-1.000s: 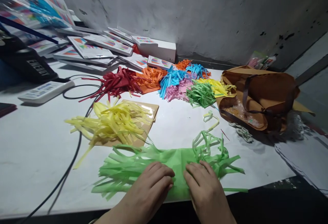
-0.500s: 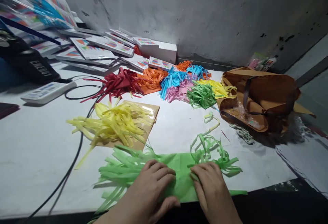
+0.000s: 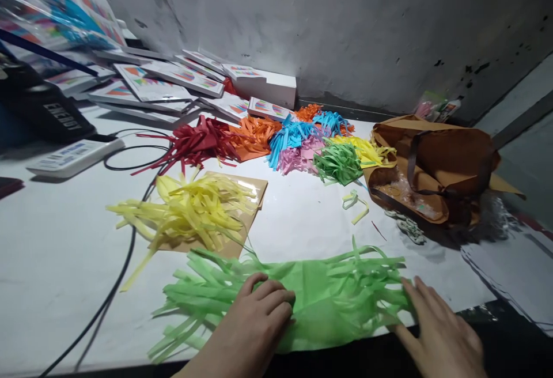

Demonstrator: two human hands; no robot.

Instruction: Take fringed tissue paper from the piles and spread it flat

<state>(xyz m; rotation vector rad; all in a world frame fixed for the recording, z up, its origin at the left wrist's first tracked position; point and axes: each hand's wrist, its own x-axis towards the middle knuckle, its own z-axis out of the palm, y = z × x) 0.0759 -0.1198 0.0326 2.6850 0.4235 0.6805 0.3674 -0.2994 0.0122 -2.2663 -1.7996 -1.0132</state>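
A green tissue paper sheet (image 3: pixel 309 286) with fringed strips at both ends lies flat along the table's front edge. On its left-middle part rests my left hand (image 3: pixel 263 314), fingers loosely bent and slightly apart, pressing the paper. My right hand (image 3: pixel 440 326) is at the tips of the right fringe, thumb and fingers apart, touching the strip ends. Behind my left hand, a yellow tissue fringe (image 3: pixel 194 205) lies across a brown paper envelope (image 3: pixel 253 191).
Red (image 3: pixel 199 142), orange (image 3: pixel 254 136), blue (image 3: pixel 291 133), pink (image 3: pixel 298 156) and green (image 3: pixel 339 159) tassels lie farther back. A brown bag (image 3: pixel 449 153) stands right. Flat printed boxes (image 3: pixel 151 84), a white power bank (image 3: pixel 75 156) and a black cable (image 3: pixel 129 251) are left.
My right hand has moved right, from the sheet's middle to the fringe tips. The bunched right strips now lie spread out flat. My left hand has barely moved.
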